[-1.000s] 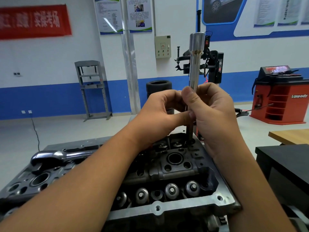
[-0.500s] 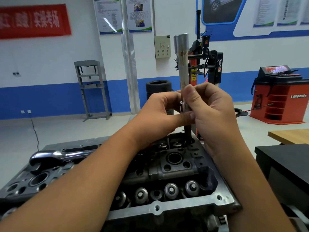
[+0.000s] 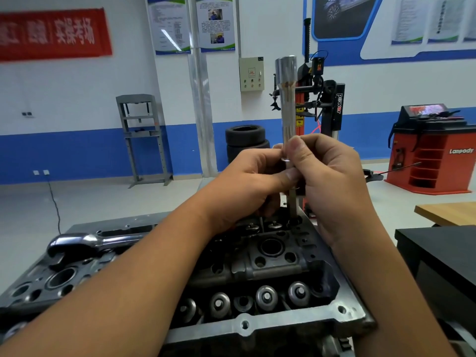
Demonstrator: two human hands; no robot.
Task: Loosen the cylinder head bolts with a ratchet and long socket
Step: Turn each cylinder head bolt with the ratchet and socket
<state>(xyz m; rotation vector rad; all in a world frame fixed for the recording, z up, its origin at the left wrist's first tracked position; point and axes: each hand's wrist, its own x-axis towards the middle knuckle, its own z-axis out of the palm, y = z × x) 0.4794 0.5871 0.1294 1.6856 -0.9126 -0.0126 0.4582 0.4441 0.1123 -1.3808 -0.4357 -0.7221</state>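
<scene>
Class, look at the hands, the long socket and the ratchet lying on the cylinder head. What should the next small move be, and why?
Probably lift the bolt clear. The right hand pinches the long socket, which stands upright; the left hand pinches below it. The shank is raised above its hole in the cylinder head, while the ratchet lies unused.

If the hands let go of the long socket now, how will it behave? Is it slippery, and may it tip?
The long socket looks like polished metal, so probably stiff, rather heavy and somewhat slippery. It stands tall and narrow above the cylinder head, held by the left hand and right hand; released, it might lean or topple.
</scene>
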